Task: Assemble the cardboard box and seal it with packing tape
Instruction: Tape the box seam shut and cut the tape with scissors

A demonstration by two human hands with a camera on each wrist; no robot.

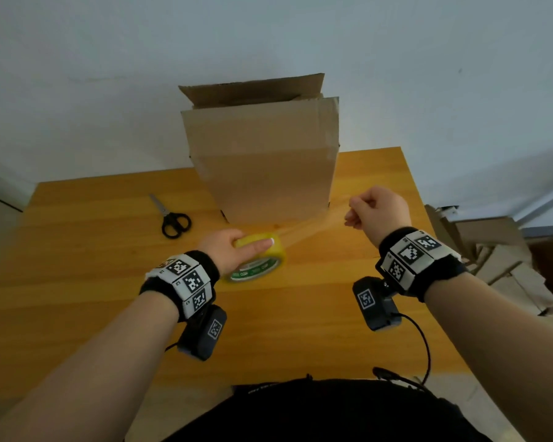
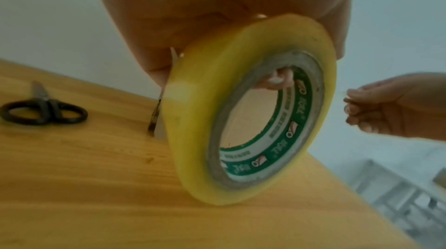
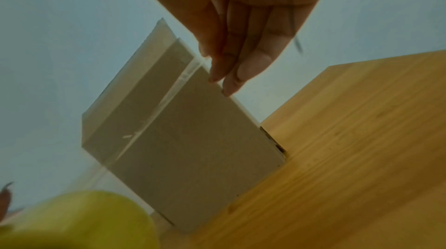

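Note:
A tall brown cardboard box (image 1: 265, 161) stands upright at the far side of the wooden table (image 1: 77, 282), its top flaps up. In front of it my left hand (image 1: 227, 250) grips a yellowish roll of packing tape (image 1: 262, 260) with a green-printed core (image 2: 272, 150), fingers hooked through the hole. My right hand (image 1: 374, 208) is raised to the right of the box and pinches the end of a clear tape strip (image 1: 316, 224) stretched from the roll. In the right wrist view that strip (image 3: 169, 100) runs across the box (image 3: 193, 148).
Black-handled scissors (image 1: 171, 218) lie on the table left of the box, also in the left wrist view as scissors (image 2: 43, 110). Flattened cardboard pieces (image 1: 486, 244) are stacked on the floor beyond the table's right edge. A pale wall is behind.

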